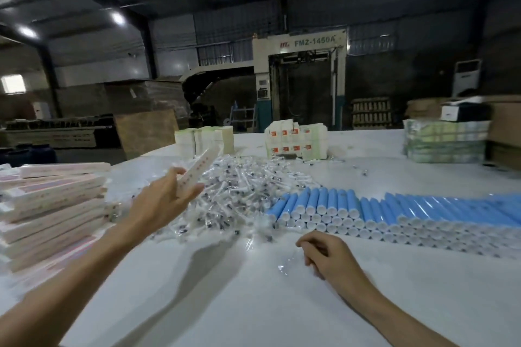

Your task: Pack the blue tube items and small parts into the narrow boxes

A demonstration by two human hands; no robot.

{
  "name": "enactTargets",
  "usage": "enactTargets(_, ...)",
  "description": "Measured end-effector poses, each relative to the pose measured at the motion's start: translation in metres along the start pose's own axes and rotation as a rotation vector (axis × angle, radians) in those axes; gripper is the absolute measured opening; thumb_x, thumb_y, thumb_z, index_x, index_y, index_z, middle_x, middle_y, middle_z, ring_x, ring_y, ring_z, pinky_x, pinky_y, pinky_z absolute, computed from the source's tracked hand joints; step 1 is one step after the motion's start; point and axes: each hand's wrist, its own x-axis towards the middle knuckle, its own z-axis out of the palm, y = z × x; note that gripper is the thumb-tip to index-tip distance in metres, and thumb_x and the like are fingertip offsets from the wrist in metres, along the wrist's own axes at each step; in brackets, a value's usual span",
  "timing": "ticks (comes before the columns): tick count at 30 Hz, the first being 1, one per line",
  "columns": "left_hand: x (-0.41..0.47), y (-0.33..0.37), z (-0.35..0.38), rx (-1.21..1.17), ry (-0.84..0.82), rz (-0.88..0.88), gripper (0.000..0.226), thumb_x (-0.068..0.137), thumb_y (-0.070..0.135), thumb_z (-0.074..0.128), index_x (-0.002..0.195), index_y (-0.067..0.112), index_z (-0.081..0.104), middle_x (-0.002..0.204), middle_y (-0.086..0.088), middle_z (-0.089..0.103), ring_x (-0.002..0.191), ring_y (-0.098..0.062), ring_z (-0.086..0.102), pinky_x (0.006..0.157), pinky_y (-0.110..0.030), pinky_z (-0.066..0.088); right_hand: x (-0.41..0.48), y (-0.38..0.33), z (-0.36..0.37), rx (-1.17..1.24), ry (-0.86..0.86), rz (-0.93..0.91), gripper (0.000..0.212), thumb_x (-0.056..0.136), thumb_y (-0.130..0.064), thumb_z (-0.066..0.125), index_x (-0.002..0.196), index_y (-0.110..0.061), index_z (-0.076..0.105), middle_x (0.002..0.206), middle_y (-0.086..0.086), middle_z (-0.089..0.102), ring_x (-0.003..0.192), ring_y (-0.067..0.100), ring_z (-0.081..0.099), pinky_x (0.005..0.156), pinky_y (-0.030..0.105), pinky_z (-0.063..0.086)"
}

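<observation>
Blue tubes lie in rows at 3 o'clock on the surface, white caps toward the person, likely for quick picking. Left hand at 10 o'clock, grip pinching a narrow box tilted over the small parts heap, probably for filling. Right hand at 5 o'clock, fingers curled beside a clear wrapper; cannot tell if it holds it.

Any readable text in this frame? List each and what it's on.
"FMZ-1450A": header of the big machine at the back.
Red logo beside it: unreadable.
Red print on the narrow box in the left hand: blurred.
Orange labels on the white carton stack: too small.
Print on the left box stack: blurred.
</observation>
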Motion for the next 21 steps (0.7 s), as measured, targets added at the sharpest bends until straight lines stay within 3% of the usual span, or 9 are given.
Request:
enactTargets(2, -0.008, 0.043, 0.027, -0.227, -0.064, 0.055, 0.076, 0.098, 0.084, 0.034, 0.138, 0.022, 0.053, 0.099, 0.007, 0.069, 0.072, -0.013, 0.068, 0.056, -0.026, 0.054, -0.001, -0.001, -0.003, 0.001, 0.016, -0.002, 0.019, 0.103, -0.006, 0.061, 0.095, -0.015, 0.075, 0.070, 0.004, 0.066, 0.056, 0.012, 0.052, 0.052, 0.026, 0.041)
enactTargets(4, -0.011, 0.081, 0.055, -0.390, -0.141, 0.102, 0.076, 0.101, 0.079, 0.032, 0.136, 0.015, 0.055, 0.101, 0.006, 0.066, 0.075, -0.011, 0.067, 0.051, -0.016, 0.050, -0.001, -0.002, -0.007, -0.022, 0.047, -0.006, 0.019, 0.103, -0.006, 0.061, 0.095, -0.017, 0.075, 0.070, 0.002, 0.066, 0.056, 0.010, 0.053, 0.052, 0.024, 0.042)
enactTargets(8, -0.015, 0.144, 0.104, -0.583, -0.224, 0.087, 0.055, 0.099, 0.063, 0.060, 0.125, 0.017, 0.045, 0.111, 0.005, 0.065, 0.082, -0.009, 0.071, 0.058, -0.020, 0.057, 0.008, -0.010, -0.024, -0.118, 0.227, -0.040, 0.019, 0.102, -0.009, 0.061, 0.095, -0.019, 0.075, 0.073, 0.000, 0.068, 0.063, 0.005, 0.059, 0.060, 0.023, 0.047)
enactTargets(11, -0.020, 0.175, 0.130, -0.736, -0.288, 0.012, 0.058, 0.093, 0.052, 0.077, 0.121, 0.018, 0.039, 0.117, 0.002, 0.065, 0.092, -0.013, 0.073, 0.075, -0.032, 0.064, 0.028, -0.020, -0.051, -0.216, 0.435, -0.055, 0.016, 0.102, -0.013, 0.060, 0.095, -0.020, 0.072, 0.077, -0.004, 0.070, 0.064, 0.005, 0.061, 0.061, 0.023, 0.049)
enactTargets(14, -0.028, 0.189, 0.145, -0.883, -0.296, 0.007, 0.067, 0.088, 0.047, 0.084, 0.124, 0.026, 0.032, 0.121, 0.000, 0.068, 0.094, -0.010, 0.073, 0.079, -0.029, 0.061, 0.057, -0.023, -0.085, -0.335, 0.541, 0.011, 0.012, 0.103, -0.014, 0.057, 0.103, -0.020, 0.067, 0.087, -0.005, 0.068, 0.072, 0.016, 0.063, 0.060, 0.029, 0.050)
enactTargets(16, -0.035, 0.190, 0.150, -0.981, -0.293, 0.044, 0.076, 0.084, 0.053, 0.087, 0.136, 0.034, 0.034, 0.123, 0.007, 0.069, 0.099, -0.010, 0.073, 0.085, -0.029, 0.061, 0.078, -0.019, -0.102, -0.472, 0.525, 0.113, 0.015, 0.104, -0.017, 0.055, 0.114, -0.013, 0.065, 0.104, 0.003, 0.068, 0.087, 0.024, 0.064, 0.069, 0.033, 0.050)
enactTargets(18, -0.042, 0.187, 0.152, -1.004, -0.299, 0.091, 0.066, 0.084, 0.065, 0.081, 0.135, 0.038, 0.049, 0.116, 0.019, 0.071, 0.099, -0.004, 0.072, 0.081, -0.020, 0.057, 0.096, -0.012, -0.112, -0.627, 0.459, 0.195, 0.025, 0.107, -0.025, 0.053, 0.121, -0.008, 0.063, 0.120, 0.011, 0.065, 0.106, 0.029, 0.062, 0.084, 0.035, 0.047)
enactTargets(21, -0.049, 0.182, 0.152, -1.042, -0.320, 0.072, 0.047, 0.094, 0.075, 0.057, 0.123, 0.037, 0.058, 0.105, 0.019, 0.072, 0.091, -0.002, 0.070, 0.080, -0.029, 0.057, 0.113, -0.002, -0.111, -0.777, 0.302, 0.291, 0.033, 0.108, -0.033, 0.051, 0.114, -0.003, 0.062, 0.117, 0.014, 0.064, 0.110, 0.033, 0.059, 0.084, 0.036, 0.043)
